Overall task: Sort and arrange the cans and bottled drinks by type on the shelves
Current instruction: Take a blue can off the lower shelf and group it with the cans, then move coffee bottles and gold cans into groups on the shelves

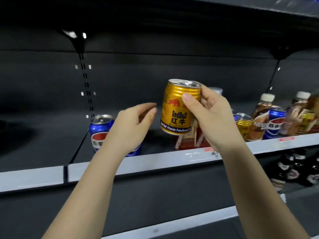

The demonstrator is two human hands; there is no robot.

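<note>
My right hand (209,116) pinches the gold can (179,107) above the shelf (155,163) edge; my left hand (132,125) hovers loosely spread beside it, before blue cans (100,130). Bare shelf lies leftward.

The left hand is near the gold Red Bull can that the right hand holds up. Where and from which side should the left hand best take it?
Probably round the lower body of the can, coming from its left. The right hand pinches the ribbed top on the right side, so the smooth lower wall is free. The left hand is open beside it, and the can is nearly upright.
</note>
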